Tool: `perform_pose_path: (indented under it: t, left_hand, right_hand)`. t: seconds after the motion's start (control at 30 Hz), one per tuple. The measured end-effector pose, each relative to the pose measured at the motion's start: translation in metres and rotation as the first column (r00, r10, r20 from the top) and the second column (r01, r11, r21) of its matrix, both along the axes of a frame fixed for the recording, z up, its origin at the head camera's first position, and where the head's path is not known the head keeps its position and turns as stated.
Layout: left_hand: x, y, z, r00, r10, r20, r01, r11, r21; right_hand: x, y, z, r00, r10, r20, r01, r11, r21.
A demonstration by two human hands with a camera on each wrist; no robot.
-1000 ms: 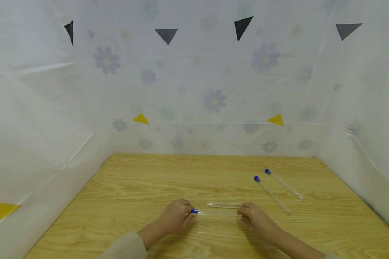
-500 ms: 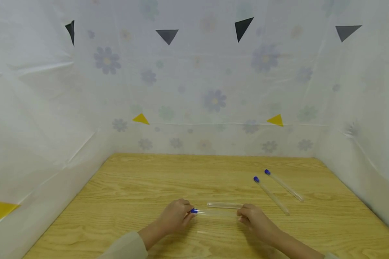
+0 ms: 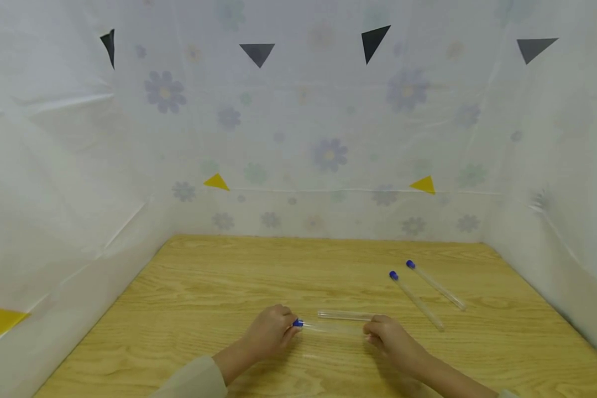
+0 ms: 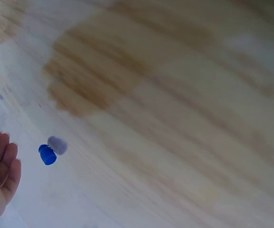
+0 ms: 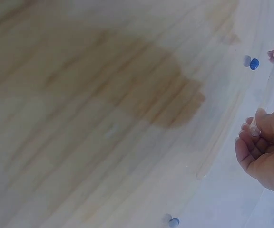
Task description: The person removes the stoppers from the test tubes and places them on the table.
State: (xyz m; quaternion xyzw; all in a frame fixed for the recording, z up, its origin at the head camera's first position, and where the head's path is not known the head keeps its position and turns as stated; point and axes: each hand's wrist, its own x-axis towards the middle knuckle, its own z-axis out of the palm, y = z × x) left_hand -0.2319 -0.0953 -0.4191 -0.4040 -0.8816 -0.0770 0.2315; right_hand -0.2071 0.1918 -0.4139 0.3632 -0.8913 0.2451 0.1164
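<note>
My left hand [image 3: 272,330] pinches the blue cap [image 3: 298,323] on the end of a clear test tube [image 3: 330,328]. At the tube's other end, my right hand [image 3: 390,338] pinches the tube between thumb and fingers. The tube lies level between both hands, close over the table. Just behind it, an uncapped clear tube [image 3: 343,315] lies on the table, its right end hidden by the right hand. A loose blue cap [image 4: 47,154] sits near the left fingers in the left wrist view; it does not show in the head view.
Two more clear tubes with blue caps, a nearer tube [image 3: 420,303] and a farther tube [image 3: 439,286], lie slanted at the back right of the wood-grain table [image 3: 229,271]. White patterned sheeting [image 3: 288,215] walls the table at the back and both sides.
</note>
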Motion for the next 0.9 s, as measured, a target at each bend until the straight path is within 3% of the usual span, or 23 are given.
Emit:
perform_pose_path:
  t: [0.2,0.4,0.63,0.77,0.9]
  left_hand:
    - [0.0013,-0.0012,0.0018,0.995,-0.003,-0.103,0.001,1.000,-0.020]
    - [0.0036,-0.0008,0.0053,0.982,0.025,-0.188,-0.042,0.995,-0.090]
    - [0.0040,-0.0003,0.0059,0.954,0.043,-0.296,-0.105,0.975,-0.196]
    - [0.0032,-0.0013,0.0047,0.934,0.024,-0.355,-0.104,0.973,-0.206]
    - [0.0000,-0.0031,0.0013,0.913,-0.014,-0.407,-0.063,0.983,-0.174]
  right_hand:
    - [-0.0003,-0.0011,0.0012,1.000,0.011,-0.001,-0.011,1.000,0.002]
    - [-0.0015,-0.0003,0.0017,0.999,0.037,-0.028,-0.037,0.999,0.009]
    - [-0.0035,0.0010,0.0046,0.997,0.057,-0.043,-0.056,0.998,0.014]
    - [-0.0042,0.0010,0.0039,0.997,0.067,-0.043,-0.067,0.998,0.008]
    - [-0.0043,0.0009,0.0034,0.997,0.072,-0.038,-0.072,0.997,0.004]
